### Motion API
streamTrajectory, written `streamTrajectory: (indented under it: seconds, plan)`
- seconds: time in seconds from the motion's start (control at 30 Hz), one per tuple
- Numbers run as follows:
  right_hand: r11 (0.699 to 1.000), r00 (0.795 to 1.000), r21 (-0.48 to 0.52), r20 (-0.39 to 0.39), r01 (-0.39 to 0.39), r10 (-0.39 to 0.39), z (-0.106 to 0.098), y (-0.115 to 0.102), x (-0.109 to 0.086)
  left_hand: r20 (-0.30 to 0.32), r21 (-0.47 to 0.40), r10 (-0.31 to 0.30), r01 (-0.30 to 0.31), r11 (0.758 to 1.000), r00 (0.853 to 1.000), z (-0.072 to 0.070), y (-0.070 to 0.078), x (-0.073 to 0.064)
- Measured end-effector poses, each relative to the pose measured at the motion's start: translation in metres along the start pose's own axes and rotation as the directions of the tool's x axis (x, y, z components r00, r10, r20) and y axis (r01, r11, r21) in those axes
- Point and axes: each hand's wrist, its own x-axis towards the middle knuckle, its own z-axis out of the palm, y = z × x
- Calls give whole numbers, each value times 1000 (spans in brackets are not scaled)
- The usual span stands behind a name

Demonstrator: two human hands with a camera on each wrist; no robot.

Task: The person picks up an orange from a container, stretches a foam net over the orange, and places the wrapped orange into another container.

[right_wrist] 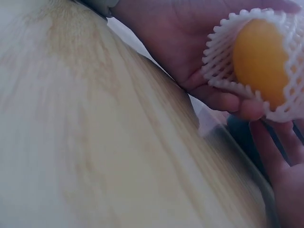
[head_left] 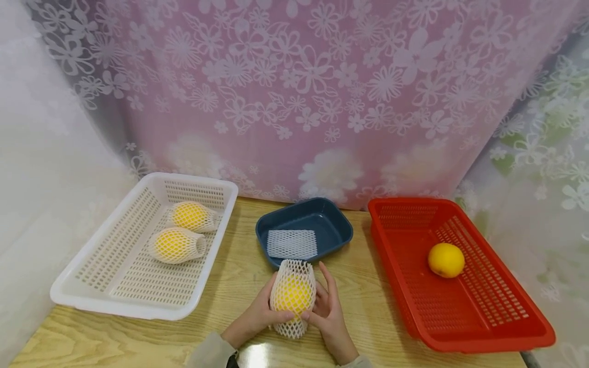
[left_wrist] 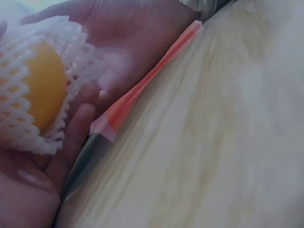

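Near the front of the table, both hands hold a yellow fruit (head_left: pixel 294 294) inside a white foam net sleeve (head_left: pixel 296 268). My left hand (head_left: pixel 259 314) grips its left side, thumb across the lower front. On the other side my right hand (head_left: pixel 332 314) holds it with the thumb, index finger pointing up beside the net. The sleeve extends past the fruit at top and bottom. Bare orange-yellow skin (left_wrist: pixel 47 85) shows through an open end of the net in the left wrist view, and the fruit (right_wrist: pixel 260 59) shows likewise in the right wrist view.
A blue tray (head_left: pixel 333 220) behind the hands holds flat white foam netting (head_left: pixel 292 244). To the left, a white basket (head_left: pixel 184 311) contains two netted yellow fruits (head_left: pixel 175 245). A red basket (head_left: pixel 391 276) at right holds one bare yellow fruit (head_left: pixel 446 260). Floral curtains (head_left: pixel 313 102) hang behind.
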Motion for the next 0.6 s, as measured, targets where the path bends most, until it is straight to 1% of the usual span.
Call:
streamTrajectory:
  seconds: [0.2,0.3,0.37,0.43,0.5,0.57,0.6]
  plan:
    - [999,1000,-31,-22,21,-22,0,1,0,-32,-2,27,-27,1000,999,4,1,0]
    - [999,999,-35,3,40,-40,1,1,0,-77,45,14,-11,999,997,7,6,-4]
    - [999,999,-25,29,38,-37,0,1,0,-108,81,-34,43,996,994,10,13,-7]
    - [1000,998,-14,55,4,-4,0,-1,1,-126,126,-88,104,987,988,11,22,-10]
    - [999,994,-5,94,-51,51,-1,-4,2,-124,166,-153,172,971,981,12,33,-15]
    - [993,984,-12,139,-113,114,0,-9,2,-112,223,-210,230,947,971,10,43,-20]
    - [992,976,-21,173,-128,130,1,-12,2,-94,248,-232,249,936,968,9,48,-22]
